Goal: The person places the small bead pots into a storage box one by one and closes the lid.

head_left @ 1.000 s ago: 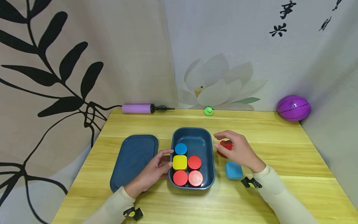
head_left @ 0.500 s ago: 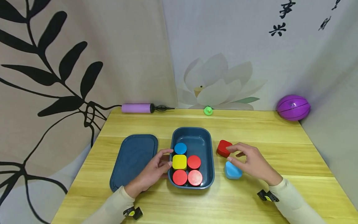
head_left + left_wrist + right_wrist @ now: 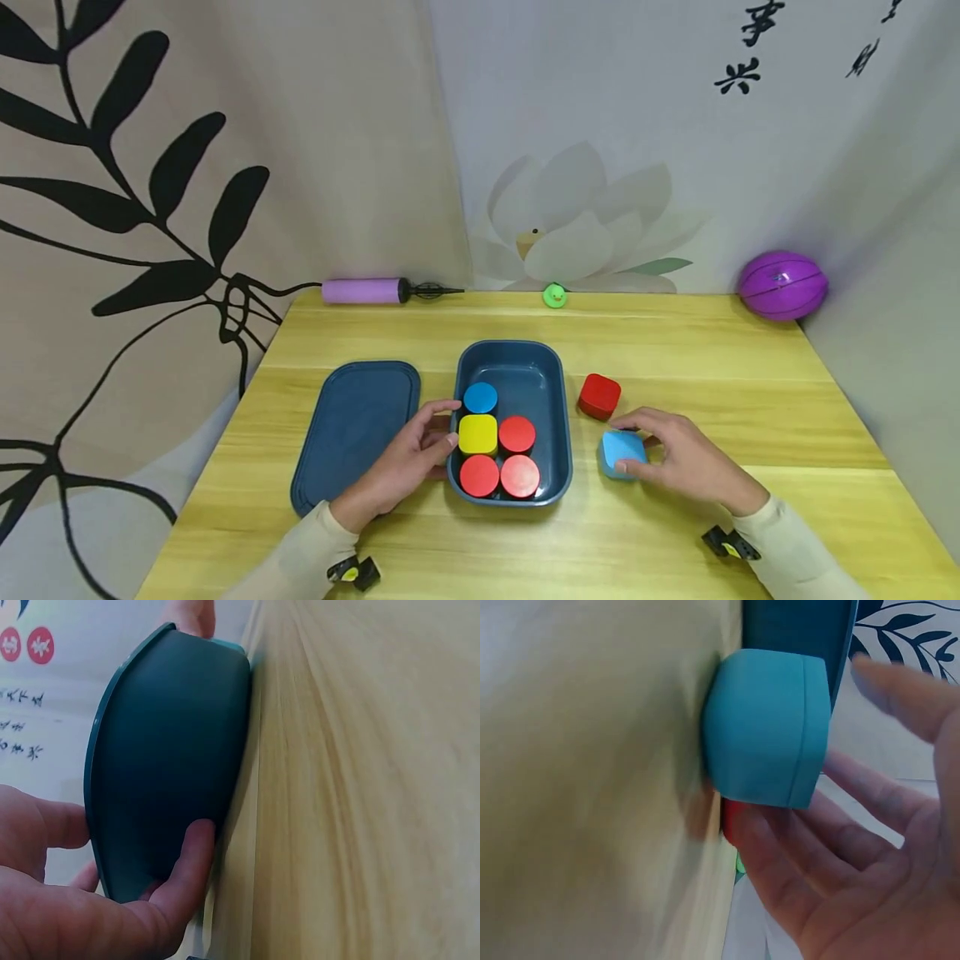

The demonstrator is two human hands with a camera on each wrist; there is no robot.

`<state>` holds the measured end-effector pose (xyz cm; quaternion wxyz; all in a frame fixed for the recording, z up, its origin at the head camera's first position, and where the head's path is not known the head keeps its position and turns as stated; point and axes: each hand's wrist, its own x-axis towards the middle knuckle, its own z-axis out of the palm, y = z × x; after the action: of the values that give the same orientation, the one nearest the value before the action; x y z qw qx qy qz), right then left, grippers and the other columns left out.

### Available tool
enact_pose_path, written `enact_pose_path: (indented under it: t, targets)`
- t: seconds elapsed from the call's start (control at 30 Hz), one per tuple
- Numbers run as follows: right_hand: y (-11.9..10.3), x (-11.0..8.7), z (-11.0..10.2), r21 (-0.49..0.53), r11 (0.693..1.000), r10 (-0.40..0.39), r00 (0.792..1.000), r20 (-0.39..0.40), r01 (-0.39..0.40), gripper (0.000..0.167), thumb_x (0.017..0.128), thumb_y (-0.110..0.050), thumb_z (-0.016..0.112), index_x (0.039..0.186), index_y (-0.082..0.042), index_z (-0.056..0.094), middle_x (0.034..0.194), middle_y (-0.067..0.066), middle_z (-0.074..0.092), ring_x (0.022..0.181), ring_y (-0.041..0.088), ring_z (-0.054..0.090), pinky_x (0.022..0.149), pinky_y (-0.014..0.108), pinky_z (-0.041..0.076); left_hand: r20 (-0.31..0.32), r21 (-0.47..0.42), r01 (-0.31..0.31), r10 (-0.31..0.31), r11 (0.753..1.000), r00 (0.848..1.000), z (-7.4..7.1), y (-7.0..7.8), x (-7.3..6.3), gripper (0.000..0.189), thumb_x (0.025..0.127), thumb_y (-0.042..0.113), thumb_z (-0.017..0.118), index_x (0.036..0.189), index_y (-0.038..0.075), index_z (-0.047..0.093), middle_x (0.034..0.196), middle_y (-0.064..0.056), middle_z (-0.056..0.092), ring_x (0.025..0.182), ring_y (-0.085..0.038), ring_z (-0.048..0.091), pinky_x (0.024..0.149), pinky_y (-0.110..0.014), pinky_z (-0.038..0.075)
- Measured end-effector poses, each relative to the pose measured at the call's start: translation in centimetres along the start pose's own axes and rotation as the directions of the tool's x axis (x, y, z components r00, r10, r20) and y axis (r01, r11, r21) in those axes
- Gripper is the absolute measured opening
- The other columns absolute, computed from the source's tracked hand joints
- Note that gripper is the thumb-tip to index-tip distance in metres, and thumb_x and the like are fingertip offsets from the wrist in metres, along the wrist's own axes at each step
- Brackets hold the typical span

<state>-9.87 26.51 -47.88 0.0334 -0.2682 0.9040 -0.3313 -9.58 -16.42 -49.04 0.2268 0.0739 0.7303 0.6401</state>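
Note:
A dark blue box [image 3: 551, 492] holds several blocks: a round blue one [image 3: 481, 398], a square yellow one [image 3: 477, 435] and round red ones [image 3: 517, 434]. My left hand [image 3: 401, 458] touches the box's left side, fingertips at the rim and along the outer wall [image 3: 165, 750]. My right hand [image 3: 682, 458] surrounds a rounded square light blue block [image 3: 622, 452] to the box's right. In the right wrist view, fingers [image 3: 780, 870] lie behind this block, while the thumb [image 3: 900, 690] stands apart from it. A rounded square red block [image 3: 599, 396] sits just behind.
A flat dark blue lid [image 3: 352, 433] lies left of the box. Along the table's back edge are a purple hand pump [image 3: 363, 291], a small green duck [image 3: 555, 295] and a purple ball [image 3: 783, 286]. Printed cloth [image 3: 360, 150] hangs behind the wooden table [image 3: 675, 342].
My right hand has left the red block, drawing back toward me and to the right, and now surrounds the light blue block. The left hand stays against the box.

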Motion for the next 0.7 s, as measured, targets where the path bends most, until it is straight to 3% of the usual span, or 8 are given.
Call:
enact_pose_path:
  t: [0.27,0.7]
  targets:
    - [0.26,-0.28,-0.12,0.0,1.0,0.029,0.997,0.067,-0.029,0.054,0.087,-0.034,0.09,0.134,-0.021,0.067,0.125,-0.004,0.071,0.1,0.008,0.065,0.085,0.032,0.062,-0.002,0.008,0.001,-0.001,1.0,1.0,-0.1,0.15,0.01,0.053,0.111,0.023,0.057,0.16,0.021,0.038,0.155,-0.025,0.045,0.123,-0.032,0.059,0.089,-0.043,0.062]
    - [-0.45,0.38,-0.26,0.011,0.999,-0.034,0.999,-0.002,0.034,0.055,0.084,-0.028,0.093,0.132,-0.018,0.069,0.119,-0.01,0.072,0.098,0.004,0.066,0.083,0.031,0.063,0.016,-0.018,0.007,-0.007,1.0,1.0,-0.16,0.1,0.07,0.054,0.111,0.025,0.058,0.16,0.02,0.037,0.155,-0.026,0.044,0.125,-0.032,0.058,0.091,-0.043,0.061]
